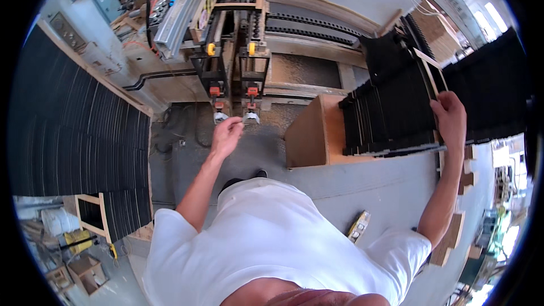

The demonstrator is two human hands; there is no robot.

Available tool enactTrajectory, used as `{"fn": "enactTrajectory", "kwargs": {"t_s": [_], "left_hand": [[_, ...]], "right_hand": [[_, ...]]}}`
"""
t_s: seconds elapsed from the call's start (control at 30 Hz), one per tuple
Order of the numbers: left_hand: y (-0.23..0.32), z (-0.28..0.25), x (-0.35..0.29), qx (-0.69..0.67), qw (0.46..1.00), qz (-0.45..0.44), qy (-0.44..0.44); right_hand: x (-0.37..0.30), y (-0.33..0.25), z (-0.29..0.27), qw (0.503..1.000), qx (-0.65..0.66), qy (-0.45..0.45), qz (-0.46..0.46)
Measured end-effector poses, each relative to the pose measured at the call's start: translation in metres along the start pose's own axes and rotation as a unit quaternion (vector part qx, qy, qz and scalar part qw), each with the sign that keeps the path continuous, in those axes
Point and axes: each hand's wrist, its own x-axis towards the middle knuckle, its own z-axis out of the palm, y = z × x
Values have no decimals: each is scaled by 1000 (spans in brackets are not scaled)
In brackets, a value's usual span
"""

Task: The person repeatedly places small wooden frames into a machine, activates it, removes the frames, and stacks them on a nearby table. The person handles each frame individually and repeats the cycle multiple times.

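Note:
My right hand (450, 116) is raised at the right, its fingers closed on the near end of a narrow wooden frame (429, 68). The frame has pale edges and lies against a row of stacked black panels (391, 107). My left hand (228, 135) is out in front of the machine, thumb and fingers pressed together; whatever is between them, if anything, is too small to make out. Just beyond its fingertips are two clamps (251, 118) with whitish ends, orange-red blocks and yellow knobs, mounted on the machine (260, 34).
A tall stack of black panels (79, 119) stands at the left, with a pale wooden frame (90, 215) at its near end. A brown board box (309, 133) supports the right-hand row. On the grey floor behind me lies a yellowish tool-like object (358, 226). Sawdust and cables lie near the machine.

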Motion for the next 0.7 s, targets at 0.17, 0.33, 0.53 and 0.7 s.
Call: {"fn": "enactTrajectory", "kwargs": {"t_s": [0.17,0.33,0.53,0.7], "left_hand": [[9,10,59,4,999,42,1],[35,-7,150,-87,995,-7,43],[65,-17,301,-229,971,-40,59],[67,-20,425,-323,942,-61,60]], "right_hand": [[-7,-14,-17,995,79,51,-33],[-36,-64,-1,987,32,124,-99],[-59,-121,38,970,11,73,-230],[-33,-147,99,968,80,-17,-236]]}}
